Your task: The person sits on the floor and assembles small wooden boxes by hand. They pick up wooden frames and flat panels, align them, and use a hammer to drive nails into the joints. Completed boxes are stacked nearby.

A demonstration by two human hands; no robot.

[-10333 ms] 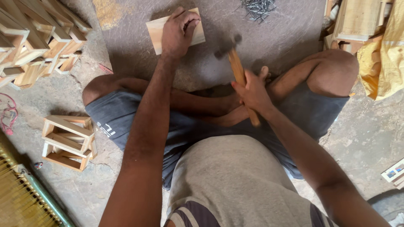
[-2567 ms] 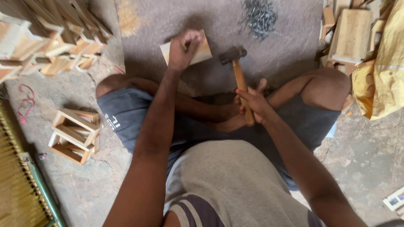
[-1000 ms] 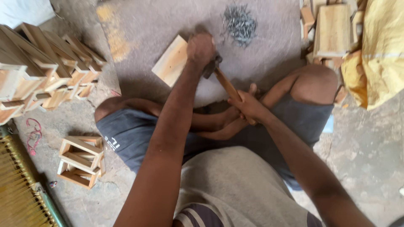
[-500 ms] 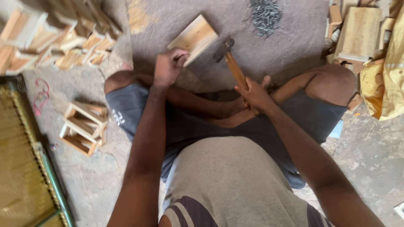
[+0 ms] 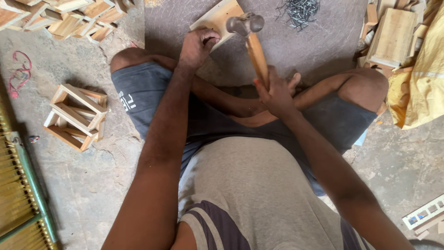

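Nearest the camera, at bottom right, I see a small white slotted strip, cut off by the frame edge. Further out, the right hand is clamped on the wooden handle of a steel-headed hammer. The left hand grips the near edge of a pale, tilted wooden board; its underside is hidden. Beyond lie a pile of grey nails, stacked wooden blocks and a yellow cloth; open wooden frames sit left.
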